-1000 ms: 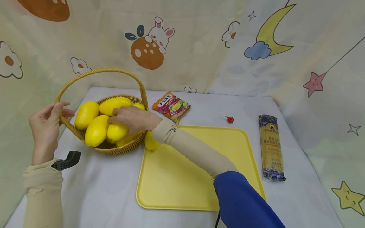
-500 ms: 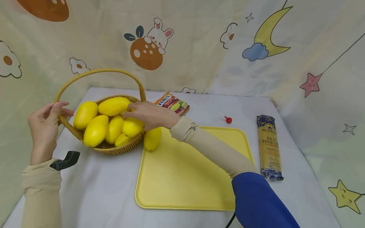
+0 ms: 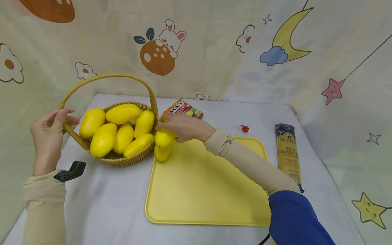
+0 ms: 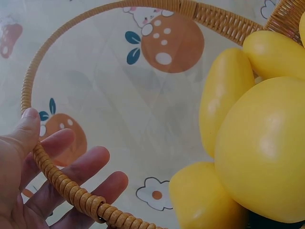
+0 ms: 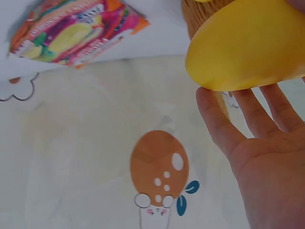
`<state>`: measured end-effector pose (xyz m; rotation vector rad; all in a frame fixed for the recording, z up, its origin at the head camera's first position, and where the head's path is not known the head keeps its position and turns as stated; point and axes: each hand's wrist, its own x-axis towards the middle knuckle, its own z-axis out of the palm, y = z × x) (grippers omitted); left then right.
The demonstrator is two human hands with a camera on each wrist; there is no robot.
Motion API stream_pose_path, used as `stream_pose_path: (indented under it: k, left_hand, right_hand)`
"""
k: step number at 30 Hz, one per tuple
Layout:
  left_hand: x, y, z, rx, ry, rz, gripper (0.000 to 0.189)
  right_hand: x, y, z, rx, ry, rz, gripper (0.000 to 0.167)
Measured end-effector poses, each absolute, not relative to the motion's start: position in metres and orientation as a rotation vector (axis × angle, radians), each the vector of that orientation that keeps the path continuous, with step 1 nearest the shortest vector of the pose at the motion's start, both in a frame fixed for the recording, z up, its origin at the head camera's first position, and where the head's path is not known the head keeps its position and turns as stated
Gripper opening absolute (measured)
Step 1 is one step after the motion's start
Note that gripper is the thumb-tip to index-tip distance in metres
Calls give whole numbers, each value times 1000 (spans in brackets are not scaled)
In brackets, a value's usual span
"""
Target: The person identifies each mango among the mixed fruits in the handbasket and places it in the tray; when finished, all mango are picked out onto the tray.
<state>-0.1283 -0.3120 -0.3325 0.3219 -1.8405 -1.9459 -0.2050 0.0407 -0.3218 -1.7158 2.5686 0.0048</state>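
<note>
My left hand holds the left side of the wicker basket's handle, thumb on one side and fingers on the other in the left wrist view. Several yellow mangoes fill the basket. Just right of its rim, my right hand grips another mango, seen large in the right wrist view as a smooth yellow fruit against the fingers. Directly below it in the head view, one more mango lies at the back left corner of the yellow tray.
Behind the tray lies an orange Fox's candy bag, partly covered by my right hand. A red lollipop is at the back, and a spaghetti pack lies right of the tray, its lower part behind my forearm. Patterned cloth hangs behind the table.
My right hand has lifted a mango out of the basket and carried it right, over the tray's back left corner. The left hand stays on the handle.
</note>
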Motion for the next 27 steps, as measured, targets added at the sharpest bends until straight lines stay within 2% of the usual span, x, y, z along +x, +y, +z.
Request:
stream_pose_path:
  k: [11, 27]
  left_hand:
    - [-129, -313, -332, 336, -1867, -1948, 31]
    - [-128, -314, -332, 291, -1872, -1949, 32]
  right_hand:
    - [-205, 73, -353, -1624, 2565, -19, 62]
    - [-201, 78, -390, -1589, 2516, -8, 67]
